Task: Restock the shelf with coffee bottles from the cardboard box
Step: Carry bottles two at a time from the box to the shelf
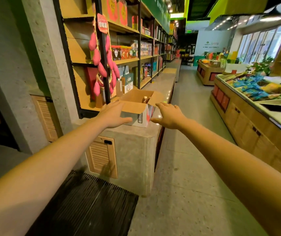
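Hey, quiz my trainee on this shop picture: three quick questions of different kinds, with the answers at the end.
1. True or false: the open brown cardboard box stands on the floor.
2. The left hand and right hand are: A) clenched fists; B) open, one near each side of the box; C) clasped together.
3. Fill in: a brown-capped ____ shows inside the box.
Key: 1 false, it sits on the grey concrete ledge. 2 B. 3 bottle.

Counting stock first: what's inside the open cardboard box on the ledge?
Brown bottles, about two tops, show at the far side of the cardboard box. Its near wall and flap hide the rest, so no count.
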Demonstrator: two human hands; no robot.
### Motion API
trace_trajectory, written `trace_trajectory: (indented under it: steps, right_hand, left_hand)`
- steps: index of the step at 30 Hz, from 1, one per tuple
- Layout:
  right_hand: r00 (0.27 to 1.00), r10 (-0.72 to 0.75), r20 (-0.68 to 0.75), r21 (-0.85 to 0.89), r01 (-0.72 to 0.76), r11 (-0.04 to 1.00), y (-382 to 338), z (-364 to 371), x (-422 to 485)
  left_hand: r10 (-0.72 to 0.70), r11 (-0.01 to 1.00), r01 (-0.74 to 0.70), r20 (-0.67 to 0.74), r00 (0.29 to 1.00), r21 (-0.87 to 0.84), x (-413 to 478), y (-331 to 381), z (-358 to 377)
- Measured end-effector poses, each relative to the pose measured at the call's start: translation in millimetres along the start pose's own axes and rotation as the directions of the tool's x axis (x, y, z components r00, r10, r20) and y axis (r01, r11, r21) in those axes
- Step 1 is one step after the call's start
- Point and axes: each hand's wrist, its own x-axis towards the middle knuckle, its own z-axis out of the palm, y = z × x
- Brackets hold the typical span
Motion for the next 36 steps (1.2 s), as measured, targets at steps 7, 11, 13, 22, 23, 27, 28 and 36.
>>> trace_trajectory:
  steps: [7,11,13,22,23,27,28,36]
  right_hand:
    - [0.997,0.070,0.027,0.028,-0.071,0.997,15,33,144]
    - [0.996,0.081,0.042,0.039,-0.082,0.996,33,57,219]
    - [0.996,0.075,0.050,0.037,-0.077,0.996,43,70,256]
    - [0.996,0.079,0.047,0.085,-0.083,0.993,103,119,450]
    - [0.995,0.082,0.054,0.090,-0.087,0.992,109,125,470]
    - [0.993,0.100,0.064,0.133,-0.108,0.985,132,150,540]
    - [0.993,0.096,0.068,0.136,-0.104,0.985,137,157,556]
    - [0.978,0.210,0.022,0.280,-0.207,0.937,162,219,652]
  left_hand:
    - [0.054,0.998,-0.055,0.031,0.998,0.042,149,-72,22]
    - [0.044,0.999,-0.045,0.064,0.997,0.018,223,-105,51]
    - [0.037,0.999,-0.038,0.070,0.997,0.014,259,-120,66]
    - [0.029,0.997,-0.026,0.044,0.999,-0.066,452,-175,125]
    - [0.018,0.997,-0.014,0.051,0.999,-0.074,472,-180,131]
    - [-0.001,0.995,0.008,0.076,0.997,-0.098,537,-200,160]
    - [-0.003,0.996,0.011,0.083,0.997,-0.091,551,-204,167]
    - [-0.095,0.966,0.120,0.119,0.988,-0.227,654,-232,230]
